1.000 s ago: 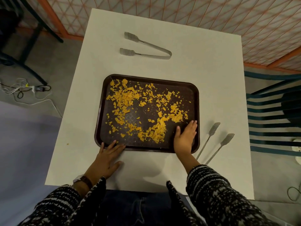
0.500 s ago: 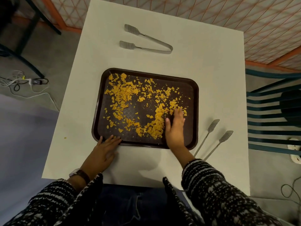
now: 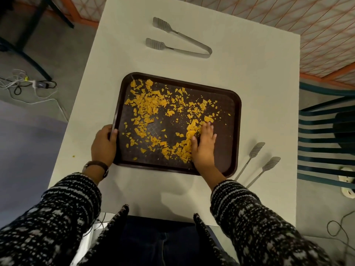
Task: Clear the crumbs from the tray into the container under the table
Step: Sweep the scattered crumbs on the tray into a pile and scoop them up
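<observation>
A dark brown rectangular plastic tray [image 3: 233, 131] with rounded corners lies flat on the white rectangular table [image 3: 259, 96], roughly centred and nearer the person's edge. Scattered orange-yellow crumbs [image 3: 148, 104] cover the tray floor: densest in the far-left quarter, with a second curved band running along the near middle up to the right hand. The right third of the tray floor carries only a few specks. One stray crumb [image 3: 73, 156] sits on the table to the left of the tray.

The left hand [image 3: 103, 145] grasps the tray's left rim near the near-left corner, thumb hooked over the rim onto the inside, fingers curled round the outer edge. A dark wristwatch [image 3: 97, 166] shows on that wrist.

The right hand [image 3: 203, 145] lies palm-down on the tray floor, fingers straight and together, nothing grasped; its thumb side touches the near band of crumbs, and the fingertips [image 3: 208, 126] sit among a small heap.

Both sleeves are black-and-white patterned knit.

A pair of grey metal tongs [image 3: 180, 40] lies on the far part of the table, well apart from the tray. A second pair of metal tongs [image 3: 255, 164] lies just beside the tray's near-right corner, partly hidden by the right sleeve.

The container under the table is not visible in this view.
</observation>
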Tool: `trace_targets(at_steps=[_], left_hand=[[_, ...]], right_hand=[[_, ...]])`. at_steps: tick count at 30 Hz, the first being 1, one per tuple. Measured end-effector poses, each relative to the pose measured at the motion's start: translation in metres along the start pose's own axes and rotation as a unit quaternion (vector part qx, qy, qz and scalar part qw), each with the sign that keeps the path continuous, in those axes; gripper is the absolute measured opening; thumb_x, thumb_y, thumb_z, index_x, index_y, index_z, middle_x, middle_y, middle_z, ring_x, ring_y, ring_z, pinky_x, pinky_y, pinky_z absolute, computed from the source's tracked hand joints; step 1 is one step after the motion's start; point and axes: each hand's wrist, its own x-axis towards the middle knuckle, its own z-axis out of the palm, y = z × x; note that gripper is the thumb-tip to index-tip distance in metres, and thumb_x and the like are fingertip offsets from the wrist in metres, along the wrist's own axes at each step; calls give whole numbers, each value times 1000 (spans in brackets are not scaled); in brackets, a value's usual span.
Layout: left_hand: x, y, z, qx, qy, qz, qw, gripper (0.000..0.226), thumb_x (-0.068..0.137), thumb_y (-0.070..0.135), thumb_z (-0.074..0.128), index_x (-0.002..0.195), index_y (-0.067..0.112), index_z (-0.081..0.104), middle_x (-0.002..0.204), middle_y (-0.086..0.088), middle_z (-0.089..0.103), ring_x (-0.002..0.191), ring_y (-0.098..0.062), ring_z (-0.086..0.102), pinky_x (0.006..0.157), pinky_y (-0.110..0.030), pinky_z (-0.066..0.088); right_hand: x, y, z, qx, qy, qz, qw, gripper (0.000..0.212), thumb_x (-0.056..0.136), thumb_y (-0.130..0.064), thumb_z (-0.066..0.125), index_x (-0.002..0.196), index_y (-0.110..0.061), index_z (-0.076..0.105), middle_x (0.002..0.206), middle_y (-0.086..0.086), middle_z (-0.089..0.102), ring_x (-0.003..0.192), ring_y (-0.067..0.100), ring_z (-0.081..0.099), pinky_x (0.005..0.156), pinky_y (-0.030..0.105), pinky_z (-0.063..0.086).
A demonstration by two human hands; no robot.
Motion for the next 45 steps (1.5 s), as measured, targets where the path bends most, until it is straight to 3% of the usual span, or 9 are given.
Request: trace_targets(at_steps=[3, 6, 18, 24, 26, 31, 35, 42, 45], left_hand=[[-5, -8, 2, 1, 5, 39, 999, 31, 98, 29, 36, 115, 11, 55, 107, -14, 63, 97, -31, 56, 78, -39, 44], [-12, -10, 2, -1, 16, 69, 997, 29, 99, 28, 36, 114, 11, 55, 104, -13, 64, 92, -29, 56, 74, -32, 40], [-11, -21, -1, -37, -5, 84, 996, 31, 99, 32, 36, 115, 14, 55, 104, -11, 65, 91, -23, 57, 76, -32, 43], [-13, -20, 0, -45, -5, 73, 996, 29, 99, 32, 36, 114, 15, 56, 104, -10, 65, 91, -24, 58, 76, -32, 44], [-12, -20, 0, -44, 0, 75, 996, 30, 99, 33, 36, 114, 16, 56, 104, -9, 65, 91, -23, 57, 76, -31, 43], [-11, -21, 1, -47, 5, 79, 996, 31, 98, 36, 35, 114, 18, 55, 102, -7, 65, 87, -19, 56, 74, -32, 44], [-11, -23, 2, -40, 11, 80, 996, 30, 98, 35, 35, 113, 19, 56, 102, -6, 66, 87, -19, 56, 73, -31, 43], [-11, -23, 4, -37, 12, 83, 996, 31, 98, 34, 36, 114, 17, 56, 100, -8, 66, 86, -19, 55, 73, -31, 41], [-11, -22, 3, -33, 16, 84, 996, 31, 98, 33, 37, 113, 15, 57, 100, -10, 66, 88, -26, 58, 72, -32, 41]], right_hand=[[-10, -12, 6, 56, -34, -46, 997, 60, 100, -38, 29, 150, -14, 7, 160, 3, 1, 146, 15, -8, 118, 33, -6], [-1, -4, -7, 71, 12, -34, 997, 59, 99, -38, 32, 150, -15, 12, 159, 2, 3, 145, 12, -7, 118, 33, -5], [54, 21, -12, -71, 80, 28, 994, 59, 99, -40, 26, 147, -6, 22, 157, 14, 15, 146, 25, 6, 118, 40, -3], [30, -19, 19, 7, -6, -94, 996, 57, 99, -43, 22, 149, -16, 15, 159, 2, 10, 142, -1, -7, 117, 25, -6], [35, -15, 10, 34, 14, -92, 995, 56, 99, -43, 23, 149, -17, 17, 158, 1, 14, 145, 4, -1, 117, 22, -7], [78, 20, -26, -9, 74, -34, 997, 53, 100, -28, 32, 146, -4, 24, 156, 13, 20, 146, 24, 10, 119, 38, -2], [100, 21, -26, -33, 51, -29, 998, 56, 99, -32, 29, 147, -2, 22, 156, 14, 19, 146, 25, 11, 119, 39, -1], [83, -19, -1, -5, -43, -151, 988, 63, 98, -47, 25, 149, -12, 12, 157, 3, 14, 142, 3, -2, 118, 31, -4], [76, -22, 2, 9, -67, -196, 978, 61, 98, -41, 28, 149, -11, 16, 157, 7, 19, 144, 8, 4, 118, 26, -4]])
